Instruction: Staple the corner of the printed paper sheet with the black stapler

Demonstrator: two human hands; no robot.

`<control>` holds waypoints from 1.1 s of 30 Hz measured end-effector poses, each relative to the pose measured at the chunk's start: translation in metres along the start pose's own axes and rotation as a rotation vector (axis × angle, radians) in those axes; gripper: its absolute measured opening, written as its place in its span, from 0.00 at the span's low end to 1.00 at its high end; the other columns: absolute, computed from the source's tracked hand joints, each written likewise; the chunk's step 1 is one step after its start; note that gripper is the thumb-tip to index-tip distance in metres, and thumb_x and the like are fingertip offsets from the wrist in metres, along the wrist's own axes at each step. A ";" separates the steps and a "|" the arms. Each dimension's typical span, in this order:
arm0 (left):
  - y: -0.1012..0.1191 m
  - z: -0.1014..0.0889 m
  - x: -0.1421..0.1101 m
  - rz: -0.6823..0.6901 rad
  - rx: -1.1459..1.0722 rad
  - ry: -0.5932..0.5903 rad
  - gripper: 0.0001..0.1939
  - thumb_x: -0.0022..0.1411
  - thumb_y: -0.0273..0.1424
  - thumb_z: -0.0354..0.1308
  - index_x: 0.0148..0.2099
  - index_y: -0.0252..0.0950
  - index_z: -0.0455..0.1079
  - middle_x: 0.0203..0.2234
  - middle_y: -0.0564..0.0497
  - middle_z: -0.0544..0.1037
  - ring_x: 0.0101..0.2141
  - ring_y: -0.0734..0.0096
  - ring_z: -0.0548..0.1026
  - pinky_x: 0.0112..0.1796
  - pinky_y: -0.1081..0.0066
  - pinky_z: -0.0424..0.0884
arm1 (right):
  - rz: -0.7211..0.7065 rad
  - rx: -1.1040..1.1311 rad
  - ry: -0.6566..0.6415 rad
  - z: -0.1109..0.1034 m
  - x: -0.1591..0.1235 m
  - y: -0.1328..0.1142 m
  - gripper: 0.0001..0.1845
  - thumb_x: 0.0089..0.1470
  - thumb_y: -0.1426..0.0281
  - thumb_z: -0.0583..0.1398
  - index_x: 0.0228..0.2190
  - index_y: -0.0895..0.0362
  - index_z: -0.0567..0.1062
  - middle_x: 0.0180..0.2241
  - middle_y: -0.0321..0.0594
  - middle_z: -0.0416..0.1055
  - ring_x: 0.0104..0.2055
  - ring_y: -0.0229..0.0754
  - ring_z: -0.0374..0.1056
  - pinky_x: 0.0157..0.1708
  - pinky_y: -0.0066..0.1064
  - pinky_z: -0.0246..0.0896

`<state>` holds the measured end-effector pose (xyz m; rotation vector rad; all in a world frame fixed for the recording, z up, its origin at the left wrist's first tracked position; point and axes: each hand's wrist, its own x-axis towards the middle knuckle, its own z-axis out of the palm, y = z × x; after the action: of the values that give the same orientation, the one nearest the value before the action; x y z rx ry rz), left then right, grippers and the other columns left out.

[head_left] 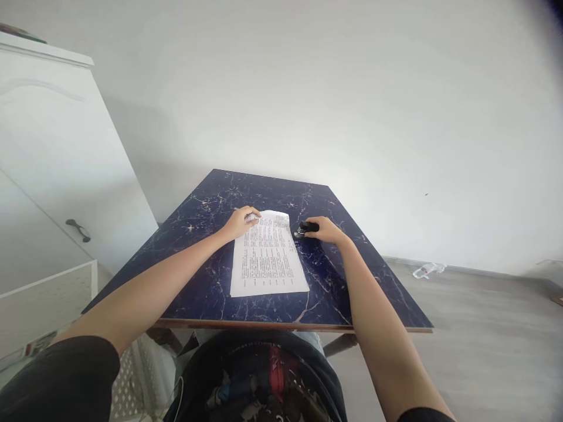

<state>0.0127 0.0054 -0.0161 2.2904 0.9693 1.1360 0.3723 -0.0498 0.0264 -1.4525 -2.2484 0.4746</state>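
Printed sheets of paper lie on the dark blue marbled table, their far right edge slightly lifted. My left hand rests on the far left corner of the paper, fingers curled over its edge and pressing it. Just right of the paper, my right hand is closed around a black stapler. The stapler's front end points left, close beside the paper's right edge; whether the paper is between its jaws I cannot tell.
A white cabinet with a dark handle stands to the left. The table's far edge is near a pale wall. A clear plastic item lies on the grey floor at right.
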 end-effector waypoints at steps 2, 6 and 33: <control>-0.001 -0.001 0.000 -0.009 -0.010 -0.015 0.09 0.65 0.31 0.62 0.46 0.37 0.79 0.41 0.47 0.79 0.36 0.65 0.73 0.41 0.66 0.67 | -0.004 0.001 0.007 0.002 0.001 -0.003 0.12 0.51 0.64 0.67 0.38 0.54 0.81 0.38 0.41 0.80 0.37 0.47 0.72 0.37 0.37 0.62; 0.000 -0.003 0.000 -0.038 -0.101 -0.006 0.10 0.65 0.35 0.62 0.46 0.37 0.79 0.41 0.47 0.81 0.36 0.65 0.74 0.41 0.66 0.68 | -0.003 0.001 0.021 0.004 0.003 -0.003 0.11 0.51 0.64 0.67 0.37 0.54 0.81 0.36 0.40 0.79 0.37 0.47 0.71 0.36 0.36 0.61; 0.000 -0.002 0.001 -0.178 -0.385 0.084 0.13 0.58 0.38 0.68 0.42 0.37 0.79 0.43 0.46 0.82 0.42 0.60 0.77 0.50 0.59 0.71 | 0.239 -0.008 0.304 0.034 0.019 -0.030 0.31 0.72 0.54 0.46 0.35 0.57 0.83 0.40 0.45 0.82 0.45 0.46 0.77 0.48 0.31 0.64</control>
<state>0.0111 0.0062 -0.0143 1.8297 0.8756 1.2281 0.3244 -0.0463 0.0149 -1.6815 -1.8540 0.2918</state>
